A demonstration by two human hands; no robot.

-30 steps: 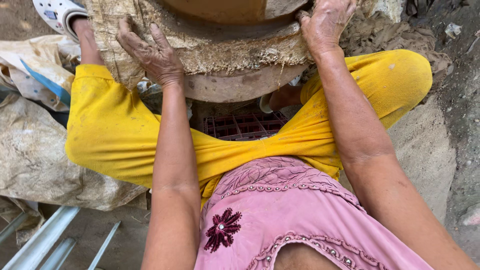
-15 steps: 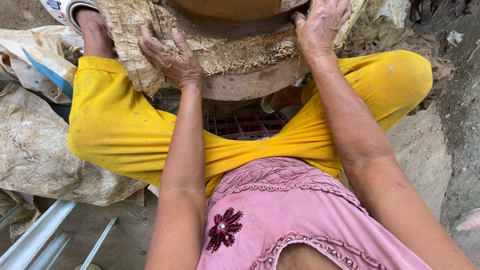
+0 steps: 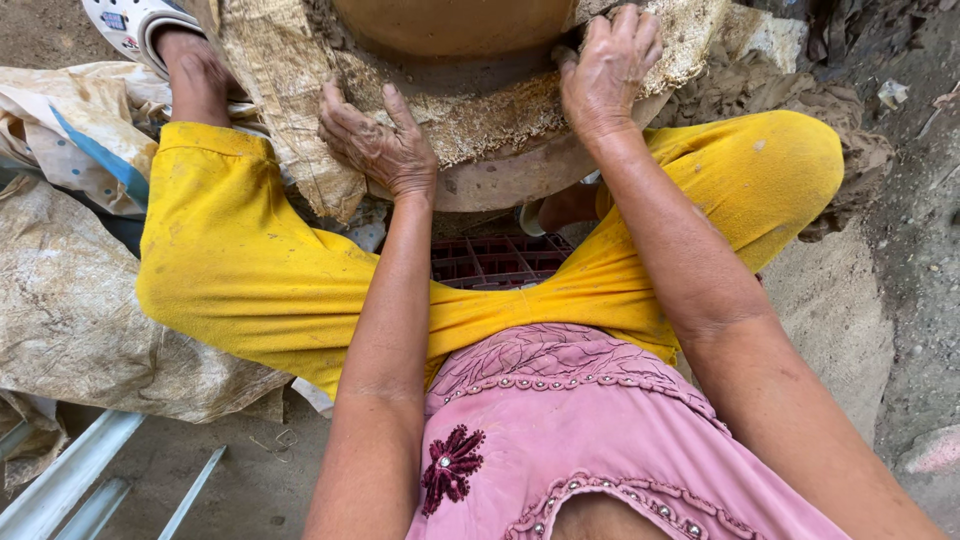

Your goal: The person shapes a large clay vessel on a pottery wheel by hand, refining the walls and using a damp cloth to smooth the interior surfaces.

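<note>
Both hands lay flat and unclenched on the sacking-covered round slab (image 3: pixel 500 130): left hand (image 3: pixel 380 145) at its near edge, right hand (image 3: pixel 610 70) at its right edge. A clay pot (image 3: pixel 450 25) stood between them on the slab.

Pot (image 3: pixel 450 30) stands on cloth-covered round wheel (image 3: pixel 500 175), at its far middle. Left hand (image 3: pixel 375 145) lies flat on wheel's near-left edge; right hand (image 3: pixel 610 70) on its right edge beside pot. Crate (image 3: pixel 495 262) sits under wheel's near edge, between knees. Sacking (image 3: pixel 70 320) lies left of wheel; metal bars (image 3: pixel 70 480) at near-left.
</note>
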